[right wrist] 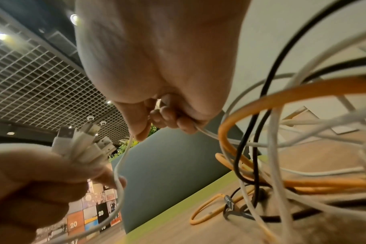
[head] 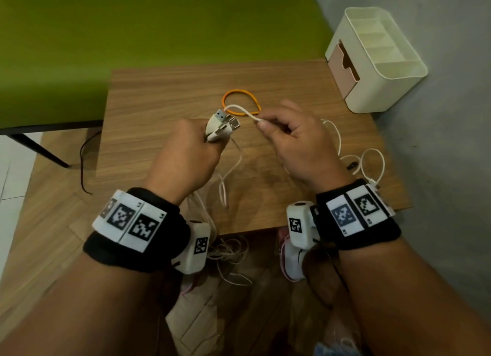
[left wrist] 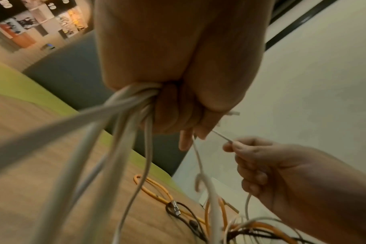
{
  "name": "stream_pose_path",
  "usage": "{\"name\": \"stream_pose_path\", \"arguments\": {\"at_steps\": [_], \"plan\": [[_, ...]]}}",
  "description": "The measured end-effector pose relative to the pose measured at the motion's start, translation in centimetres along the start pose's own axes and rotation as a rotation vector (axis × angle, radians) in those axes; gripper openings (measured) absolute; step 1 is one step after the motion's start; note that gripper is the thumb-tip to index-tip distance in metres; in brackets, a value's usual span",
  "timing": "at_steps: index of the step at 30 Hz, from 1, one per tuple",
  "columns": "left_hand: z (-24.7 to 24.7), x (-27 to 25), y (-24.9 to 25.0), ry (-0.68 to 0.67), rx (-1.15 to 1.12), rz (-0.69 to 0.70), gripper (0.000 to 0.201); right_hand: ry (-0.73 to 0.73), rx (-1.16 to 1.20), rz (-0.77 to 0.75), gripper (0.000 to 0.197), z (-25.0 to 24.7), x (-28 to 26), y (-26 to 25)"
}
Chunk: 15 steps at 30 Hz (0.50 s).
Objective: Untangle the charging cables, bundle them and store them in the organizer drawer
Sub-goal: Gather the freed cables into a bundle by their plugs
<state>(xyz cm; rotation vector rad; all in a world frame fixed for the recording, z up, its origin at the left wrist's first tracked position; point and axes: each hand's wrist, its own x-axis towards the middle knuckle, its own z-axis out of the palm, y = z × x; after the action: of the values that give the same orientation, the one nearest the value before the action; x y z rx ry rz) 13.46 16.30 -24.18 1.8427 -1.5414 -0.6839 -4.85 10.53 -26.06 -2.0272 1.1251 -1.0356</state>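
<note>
Left hand (head: 186,153) clenches a bunch of white cable ends (head: 221,127), plugs up, over the tabletop (head: 159,89). Right hand (head: 297,140) pinches one white strand (head: 240,109) leading from it. Gathering seems underway; next, draw that strand free of the orange cable (head: 240,101). Organizer (head: 377,60) waits far right.

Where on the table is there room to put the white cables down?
Bare wood lies on the table left of the orange cable and the left hand, and between that loop and the organizer. It is crowded by the right hand, where white cables curl.
</note>
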Motion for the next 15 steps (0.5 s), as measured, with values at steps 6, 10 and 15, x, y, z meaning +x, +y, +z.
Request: {"name": "stream_pose_path", "arguments": {"at_steps": [6,10,15], "plan": [[-0.2,-0.3,0.2,0.221,0.087,0.140,0.035,-0.105,-0.124,-0.080,0.019,0.5,0.0,0.3],[1.0,-0.2,0.4,0.020,0.113,0.249,0.019,-0.081,-0.085,-0.139,0.018,0.7,0.1,-0.6],[0.2,-0.1,1.0,0.099,-0.090,0.273,0.020,-0.002,-0.016,-0.081,0.012,0.0,-0.1,-1.4]]}}
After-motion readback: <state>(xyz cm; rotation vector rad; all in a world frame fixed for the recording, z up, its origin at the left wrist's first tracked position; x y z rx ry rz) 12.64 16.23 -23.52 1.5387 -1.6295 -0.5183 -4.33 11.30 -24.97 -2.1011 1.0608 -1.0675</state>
